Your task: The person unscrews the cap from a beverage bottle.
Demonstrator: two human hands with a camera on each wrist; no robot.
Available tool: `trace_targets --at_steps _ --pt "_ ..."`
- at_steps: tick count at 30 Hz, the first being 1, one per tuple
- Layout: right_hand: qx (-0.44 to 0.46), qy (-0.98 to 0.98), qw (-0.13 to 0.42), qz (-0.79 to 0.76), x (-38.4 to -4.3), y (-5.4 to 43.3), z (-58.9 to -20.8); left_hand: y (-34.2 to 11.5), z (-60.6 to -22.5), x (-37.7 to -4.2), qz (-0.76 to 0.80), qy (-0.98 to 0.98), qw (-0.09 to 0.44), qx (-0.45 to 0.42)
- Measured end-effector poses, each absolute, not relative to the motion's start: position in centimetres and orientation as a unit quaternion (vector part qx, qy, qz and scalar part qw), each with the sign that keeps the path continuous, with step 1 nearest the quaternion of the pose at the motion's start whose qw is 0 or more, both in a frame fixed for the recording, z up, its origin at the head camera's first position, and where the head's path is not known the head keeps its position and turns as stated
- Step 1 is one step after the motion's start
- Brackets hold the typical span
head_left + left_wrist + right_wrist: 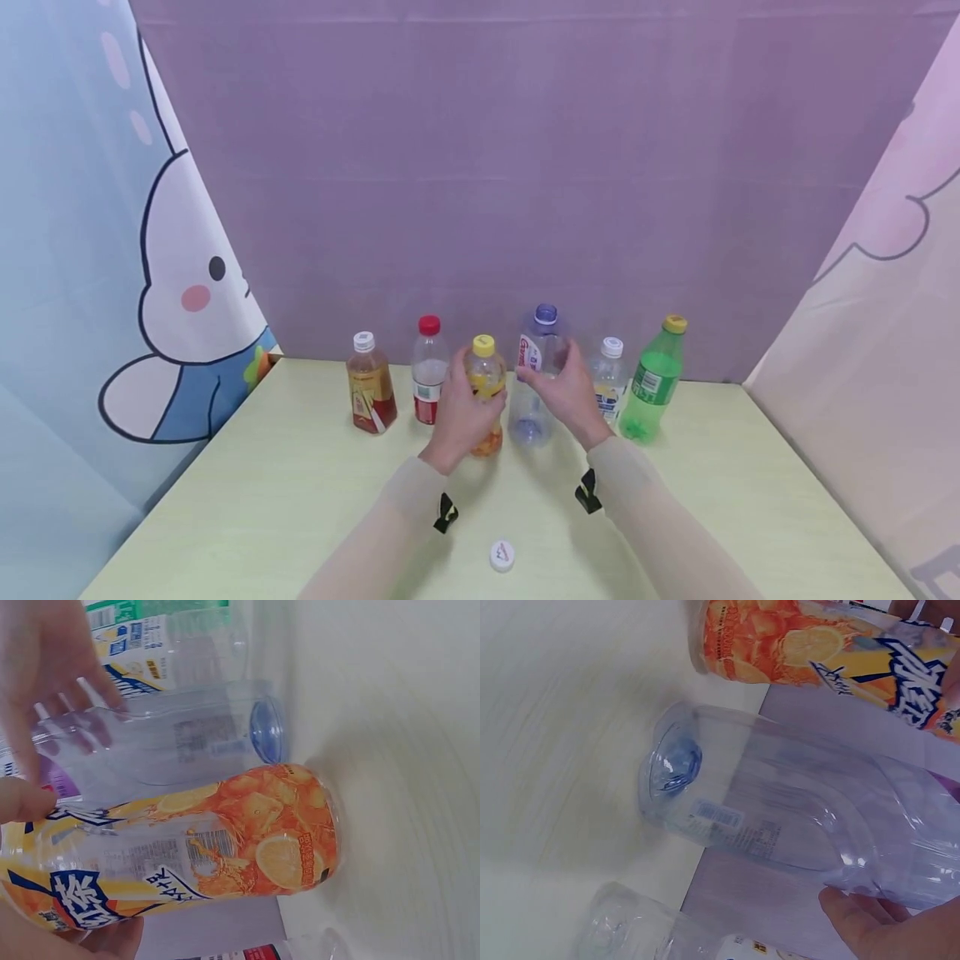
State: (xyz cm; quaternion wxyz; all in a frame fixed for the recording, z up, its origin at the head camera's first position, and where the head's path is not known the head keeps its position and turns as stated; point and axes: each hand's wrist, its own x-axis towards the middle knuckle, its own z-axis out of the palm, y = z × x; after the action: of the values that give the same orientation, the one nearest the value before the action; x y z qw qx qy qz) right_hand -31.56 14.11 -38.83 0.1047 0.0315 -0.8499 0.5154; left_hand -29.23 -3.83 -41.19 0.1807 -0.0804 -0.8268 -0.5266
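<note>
Near the table's middle, my left hand [465, 412] grips an iced tea bottle [487, 375] with a yellow cap and an orange-slice label. The thumb and fingers lie on opposite sides of its upper part in the left wrist view. Just to the right, my right hand [564, 392] holds a large clear bluish plastic bottle [780, 795] round its upper body. Its blue neck [546, 314] has no cap on it. Both bottles stand upright side by side, their bases at the tabletop. A white bottle cap [502, 555] lies near the front.
To the left stand a white-capped bottle of brown drink [371, 387] and a red-capped bottle [429, 375]. On the right are a small clear bottle with a white cap [612, 348] and a green bottle [651, 387]. A purple cloth [480, 167] hangs behind the table [300, 500].
</note>
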Motion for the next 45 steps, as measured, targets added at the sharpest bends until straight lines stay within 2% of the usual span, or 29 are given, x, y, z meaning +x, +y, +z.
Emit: trace_targets --at_steps 13,23,32,40,45 --pt "0.027 -0.859 0.081 0.505 -31.7 14.6 -40.5 -4.9 -40.9 -28.0 -0.542 -0.82 0.164 -0.089" --pt "0.035 -0.863 0.076 0.497 -30.1 15.5 -41.8 -5.9 -41.6 -26.9 -0.533 -0.825 0.159 -0.099" --pt "0.047 -0.885 0.102 0.451 -28.7 15.9 -40.9 -6.9 -41.4 -25.8 -0.515 -0.831 0.163 -0.137" --pt "0.048 -0.899 0.056 0.432 -26.4 16.1 -38.7 -7.9 -40.6 -24.5 -0.494 -0.835 0.173 -0.171" --pt "0.049 -0.891 0.049 0.449 -25.2 16.3 -36.9 -8.6 -40.0 -24.0 -0.471 -0.844 0.186 -0.176"
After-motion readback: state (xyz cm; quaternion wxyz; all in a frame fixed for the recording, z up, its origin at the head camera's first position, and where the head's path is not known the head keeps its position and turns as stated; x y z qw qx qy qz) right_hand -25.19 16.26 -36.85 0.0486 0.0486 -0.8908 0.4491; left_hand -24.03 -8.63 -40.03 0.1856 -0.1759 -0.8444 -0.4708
